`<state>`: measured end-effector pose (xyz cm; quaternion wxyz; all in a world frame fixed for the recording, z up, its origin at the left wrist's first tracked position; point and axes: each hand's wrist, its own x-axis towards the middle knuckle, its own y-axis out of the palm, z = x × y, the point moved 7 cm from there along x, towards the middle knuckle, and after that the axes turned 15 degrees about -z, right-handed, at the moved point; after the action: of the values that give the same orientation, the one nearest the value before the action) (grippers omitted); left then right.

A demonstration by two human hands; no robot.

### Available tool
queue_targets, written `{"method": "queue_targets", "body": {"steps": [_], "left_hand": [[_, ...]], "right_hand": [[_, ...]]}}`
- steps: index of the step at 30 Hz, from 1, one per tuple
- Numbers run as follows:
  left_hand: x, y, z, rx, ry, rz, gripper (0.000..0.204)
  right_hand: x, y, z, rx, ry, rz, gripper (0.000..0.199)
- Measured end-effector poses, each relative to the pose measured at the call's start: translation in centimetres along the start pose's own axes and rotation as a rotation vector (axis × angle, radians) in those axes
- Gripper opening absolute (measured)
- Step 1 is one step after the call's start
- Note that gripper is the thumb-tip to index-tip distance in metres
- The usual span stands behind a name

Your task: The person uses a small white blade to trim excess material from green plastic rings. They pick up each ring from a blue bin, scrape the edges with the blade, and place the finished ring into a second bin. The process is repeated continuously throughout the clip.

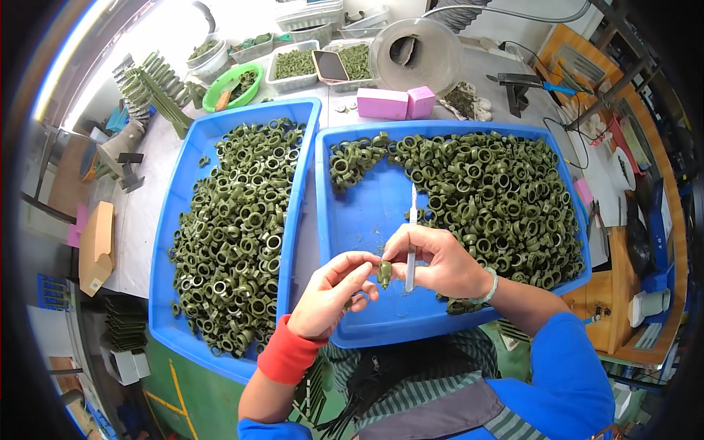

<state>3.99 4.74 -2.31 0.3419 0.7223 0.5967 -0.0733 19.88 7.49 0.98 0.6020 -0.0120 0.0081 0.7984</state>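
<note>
Over the right blue tray (334, 246), both of my hands meet. My left hand (334, 290), with a red band at the wrist, pinches a small olive-green ring-shaped part (385, 274) between thumb and fingertips. A scalpel (411, 277) with a pale flat handle is gripped in my right hand (444, 262), its blade pointing away from me. The right fingertips also come up against the green part. Many similar green parts (499, 191) are heaped along the far and right sides of that tray.
A second blue tray (167, 293) full of green rings (235, 235) stands at the left. Behind are a pink block (382, 104), a phone (330, 66) on clear bins, a green bowl (213, 94) and a big translucent cylinder (433, 62). A cardboard box (97, 249) sits far left.
</note>
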Motion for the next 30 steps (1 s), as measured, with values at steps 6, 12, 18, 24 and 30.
{"method": "queue_targets", "body": {"steps": [6,12,18,24,30], "left_hand": [[-0.4,0.1,-0.4,-0.024,-0.009,-0.081,0.021],[-0.2,-0.9,-0.7,-0.02,0.14,-0.159,0.02],[-0.4,-0.7,-1.4,0.056,0.252,-0.203,0.017],[-0.4,-1.0,-1.5,0.039,0.229,-0.243,0.017],[-0.5,-1.1,-1.8,0.105,0.253,-0.239,0.019]], "right_hand": [[0.0,0.0,0.6,0.008,-0.181,-0.05,0.015],[0.0,-0.1,0.1,0.083,-0.052,-0.073,0.02],[-0.2,0.6,-0.6,-0.023,0.007,-0.083,0.02],[0.0,0.7,-0.9,0.087,0.153,-0.021,0.023],[1.1,-1.4,1.5,-0.112,-0.103,-0.058,0.059]]}}
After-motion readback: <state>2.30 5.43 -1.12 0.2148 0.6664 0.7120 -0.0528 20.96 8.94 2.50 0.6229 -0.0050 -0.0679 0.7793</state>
